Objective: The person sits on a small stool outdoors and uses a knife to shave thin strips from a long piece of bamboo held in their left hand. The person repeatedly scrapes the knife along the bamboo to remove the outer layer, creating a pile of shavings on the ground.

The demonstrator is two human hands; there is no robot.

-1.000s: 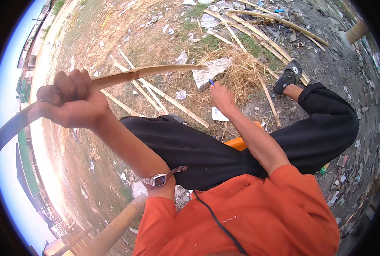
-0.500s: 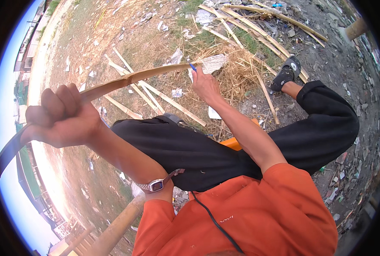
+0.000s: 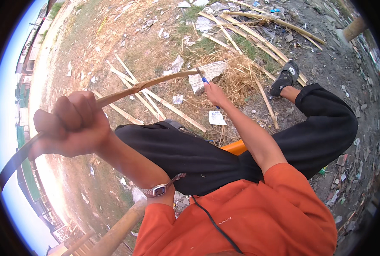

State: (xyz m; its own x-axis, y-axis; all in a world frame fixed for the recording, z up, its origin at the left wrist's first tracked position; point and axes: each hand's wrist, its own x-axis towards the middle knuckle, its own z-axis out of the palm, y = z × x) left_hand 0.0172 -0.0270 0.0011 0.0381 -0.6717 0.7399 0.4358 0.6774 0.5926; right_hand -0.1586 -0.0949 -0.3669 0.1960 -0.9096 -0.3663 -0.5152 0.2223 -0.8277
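My left hand (image 3: 76, 126) is wrapped round a long bamboo strip (image 3: 142, 85), raised at the left of the view. The strip runs through the fist; its short end sticks out at the far left, and its long end curves away to the right. My right hand (image 3: 216, 94) is closed on a small knife with a blue handle (image 3: 204, 80). Its dark narrow blade meets the strip's far tip. Behind that tip lies a pale, flat, rough block (image 3: 214, 71) on the ground. Whether the blade is cutting into the strip cannot be told.
Split bamboo strips (image 3: 173, 107) lie crossed on the ground ahead, with more (image 3: 262, 40) at the far right. Dry straw (image 3: 237, 81) is heaped beside the block. An orange seat (image 3: 234, 147) shows between my legs. A thick pole (image 3: 117, 228) stands at the lower left.
My right hand and the knife have moved slightly right and nearer, and the knife blade now shows more. My left hand has shifted a little right and nearer with the strip.
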